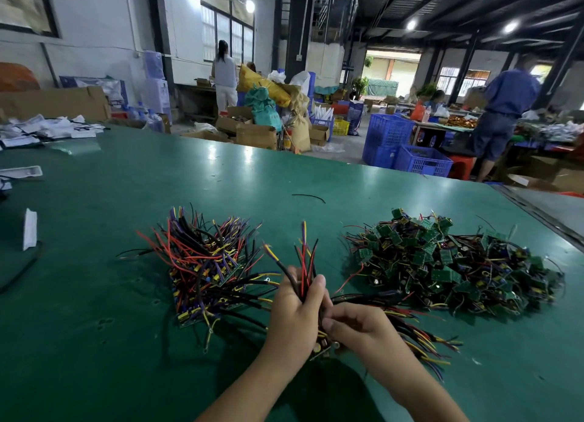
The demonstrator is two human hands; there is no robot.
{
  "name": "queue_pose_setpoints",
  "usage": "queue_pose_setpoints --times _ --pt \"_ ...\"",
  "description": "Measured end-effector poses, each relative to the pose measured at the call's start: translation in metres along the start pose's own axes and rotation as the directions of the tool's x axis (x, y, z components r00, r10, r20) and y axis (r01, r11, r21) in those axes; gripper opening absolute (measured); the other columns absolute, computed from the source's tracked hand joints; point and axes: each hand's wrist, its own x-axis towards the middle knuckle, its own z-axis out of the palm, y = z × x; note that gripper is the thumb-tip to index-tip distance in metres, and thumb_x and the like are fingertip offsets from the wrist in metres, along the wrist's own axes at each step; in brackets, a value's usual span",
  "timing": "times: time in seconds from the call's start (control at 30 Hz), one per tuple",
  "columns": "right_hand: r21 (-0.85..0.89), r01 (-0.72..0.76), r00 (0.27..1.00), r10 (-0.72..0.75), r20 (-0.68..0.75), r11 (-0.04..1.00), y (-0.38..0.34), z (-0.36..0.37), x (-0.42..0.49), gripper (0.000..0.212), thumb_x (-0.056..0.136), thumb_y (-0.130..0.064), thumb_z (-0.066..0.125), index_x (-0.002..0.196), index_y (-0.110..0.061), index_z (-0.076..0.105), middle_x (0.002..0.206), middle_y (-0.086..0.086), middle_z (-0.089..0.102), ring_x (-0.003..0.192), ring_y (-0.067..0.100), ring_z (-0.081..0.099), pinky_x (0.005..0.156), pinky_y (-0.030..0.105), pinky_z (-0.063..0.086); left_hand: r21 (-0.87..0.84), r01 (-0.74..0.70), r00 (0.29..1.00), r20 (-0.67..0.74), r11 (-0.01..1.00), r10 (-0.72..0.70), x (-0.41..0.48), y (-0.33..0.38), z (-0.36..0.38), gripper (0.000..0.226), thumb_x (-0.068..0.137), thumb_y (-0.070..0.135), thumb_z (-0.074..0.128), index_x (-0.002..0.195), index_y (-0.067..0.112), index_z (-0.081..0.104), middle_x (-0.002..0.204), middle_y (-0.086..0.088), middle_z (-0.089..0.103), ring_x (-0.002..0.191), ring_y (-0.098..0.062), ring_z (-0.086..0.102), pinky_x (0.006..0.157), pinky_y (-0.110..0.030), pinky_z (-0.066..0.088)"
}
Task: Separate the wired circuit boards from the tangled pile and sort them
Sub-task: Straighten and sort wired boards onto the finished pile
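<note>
A tangled pile of small green circuit boards with wires (448,263) lies on the right of the green table (94,342). To the left sits a sorted stack of boards (208,263), its red, black, purple and yellow wires fanning upward. My left hand (295,314) is closed around a bundle of wired boards (305,263) whose wires stick up between the fingers. My right hand (357,325) pinches the same bundle from the right, near the boards at its lower end. More wires (420,336) trail on the table to the right of my right hand.
A loose black wire (308,196) lies beyond the piles. White packets (30,228) and papers (47,130) sit at the table's left. Past the far edge stand blue crates (407,149), cardboard boxes (256,134) and two standing people (225,74) (502,111).
</note>
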Motion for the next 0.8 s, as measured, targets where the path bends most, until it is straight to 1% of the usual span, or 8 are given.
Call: queue_pose_setpoints --times 0.13,0.23,0.37,0.43,0.5,0.6,0.67,0.8 --pt "0.026 0.015 0.993 -0.012 -0.116 1.000 0.000 0.004 0.002 0.018 0.094 -0.008 0.060 0.081 -0.010 0.072 0.070 -0.004 0.062 0.069 0.009 0.053 0.068 0.024 0.042 0.048 0.058 0.998 0.010 0.997 -0.059 0.001 -0.005 0.000 0.022 0.096 0.017 0.056 0.075 0.010 0.053 0.063 0.004 0.060 0.059 -0.010 0.056 0.065 -0.024 0.047" --pt "0.079 0.022 0.987 -0.009 -0.159 0.997 -0.002 0.002 0.002 0.018 0.095 -0.011 0.059 0.084 -0.014 0.074 0.074 -0.001 0.068 0.072 0.012 0.057 0.071 0.028 0.045 0.151 0.047 0.995 0.077 0.987 -0.059 0.000 -0.003 -0.002 0.024 0.093 0.025 0.060 0.073 0.018 0.050 0.057 0.018 0.056 0.057 0.002 0.051 0.063 -0.017 0.042" --pt "0.135 0.055 0.987 -0.034 -0.155 0.989 -0.004 0.004 0.000 0.014 0.091 -0.010 0.065 0.086 -0.015 0.077 0.084 0.005 0.075 0.079 0.015 0.068 0.074 0.027 0.053 0.040 0.139 0.979 0.142 0.990 -0.143 -0.003 0.001 -0.002 0.020 0.087 0.025 0.070 0.076 0.013 0.059 0.056 0.010 0.061 0.059 -0.002 0.058 0.061 -0.014 0.046" --pt "0.200 0.046 0.976 -0.001 -0.216 0.979 -0.001 0.007 0.001 0.007 0.086 -0.009 0.071 0.080 -0.012 0.073 0.077 0.006 0.071 0.072 0.018 0.063 0.069 0.029 0.051 0.007 0.169 0.978 0.122 0.986 -0.169 -0.003 0.003 0.000 0.022 0.087 0.027 0.066 0.070 0.015 0.060 0.056 0.008 0.056 0.060 -0.007 0.055 0.059 -0.016 0.046" --pt "0.276 0.032 0.970 0.037 -0.242 0.961 0.001 0.013 0.002 0.013 0.084 -0.007 0.073 0.082 -0.009 0.061 0.074 0.007 0.060 0.069 0.017 0.055 0.065 0.025 0.045 -0.043 0.190 0.979 0.085 0.981 -0.186 -0.004 0.005 0.002 0.029 0.094 0.020 0.059 0.065 0.015 0.058 0.057 0.006 0.053 0.060 -0.009 0.053 0.058 -0.016 0.044" --pt "0.402 -0.027 0.994 0.069 -0.089 0.915 0.002 0.018 0.001 0.037 0.076 -0.023 0.072 0.107 -0.011 0.056 0.097 0.005 0.066 0.089 0.015 0.065 0.076 0.024 0.051 -0.201 0.270 0.963 0.058 0.942 -0.263 -0.004 0.008 0.005 0.024 0.096 0.019 0.056 0.074 0.013 0.066 0.069 0.003 0.065 0.071 -0.011 0.064 0.071 -0.024 0.052" --pt "0.263 -0.008 1.000 0.009 -0.001 0.965 -0.001 0.016 -0.001 0.042 0.078 -0.032 0.071 0.116 -0.019 0.060 0.106 -0.001 0.070 0.098 0.013 0.066 0.080 0.025 0.052 -0.285 0.332 0.940 0.024 0.899 -0.339 -0.004 0.009 0.006 0.016 0.094 0.022 0.058 0.089 0.014 0.070 0.082 0.006 0.071 0.083 -0.010 0.067 0.081 -0.032 0.053" --pt "0.092 0.092 0.990 -0.101 0.096 0.992 -0.012 0.001 -0.006 0.024 0.081 -0.026 0.073 0.104 -0.020 0.070 0.087 -0.005 0.070 0.077 0.005 0.061 0.070 0.017 0.046 -0.265 0.325 0.945 0.063 0.908 -0.320 -0.009 0.007 0.005 0.019 0.094 0.026 0.056 0.101 0.015 0.070 0.097 0.008 0.069 0.094 0.001 0.065 0.088 -0.024 0.049"
